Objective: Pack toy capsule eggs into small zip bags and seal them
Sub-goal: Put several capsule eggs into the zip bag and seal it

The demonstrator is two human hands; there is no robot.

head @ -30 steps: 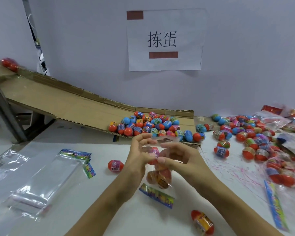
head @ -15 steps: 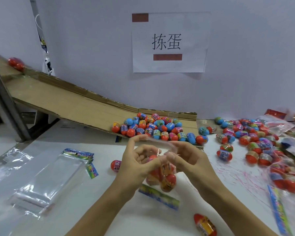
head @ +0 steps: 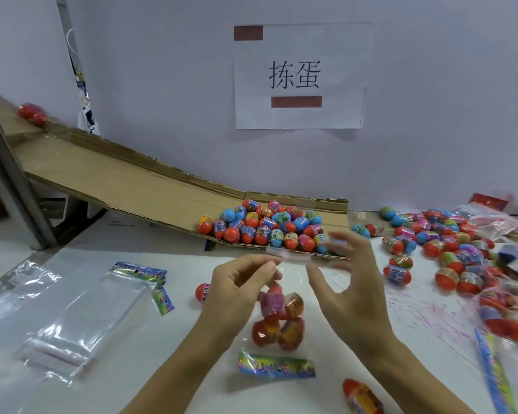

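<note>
At frame centre, the left hand [head: 240,283] is pinching the top strip of a small zip bag [head: 277,319] holding four capsule eggs, hanging above the white surface [head: 150,369]. The right hand [head: 346,282] is hovering beside it, fingers spread apart, blurred.

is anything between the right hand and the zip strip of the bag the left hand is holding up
Nothing visible. The right hand is open beside the bag's zip strip, with only air between them. The left hand pinches the strip's other end, and the eggs hang below.
</note>
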